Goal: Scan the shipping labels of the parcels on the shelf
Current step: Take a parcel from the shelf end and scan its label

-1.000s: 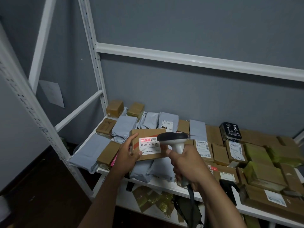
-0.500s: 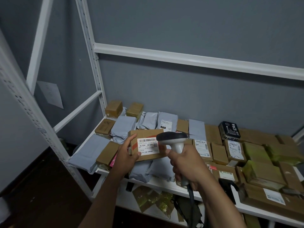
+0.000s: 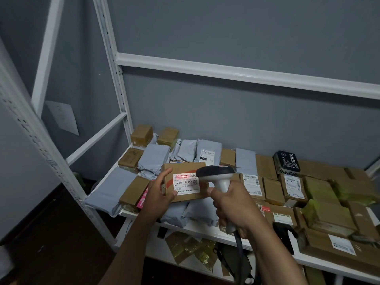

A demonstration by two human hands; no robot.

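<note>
My left hand point(image 3: 158, 192) grips the left end of a brown cardboard parcel point(image 3: 185, 194), tilting its white shipping label point(image 3: 186, 183) toward me above the shelf. Red scanner light falls across the label's top barcode. My right hand point(image 3: 232, 206) is closed around the handle of a white barcode scanner point(image 3: 218, 175) with a dark head, aimed at that label from the right. The white shelf point(image 3: 205, 227) below is covered with brown boxes and grey mailer bags.
Grey mailers point(image 3: 153, 159) and small boxes point(image 3: 141, 134) fill the shelf's back left; labelled boxes point(image 3: 292, 185) and a black box point(image 3: 286, 162) lie to the right. White uprights point(image 3: 111, 64) frame the rack. A lower shelf holds yellowish bags point(image 3: 195, 249).
A red scan line now lights the barcode on the held parcel's label. Hands and parcel stay in nearly the same place.
</note>
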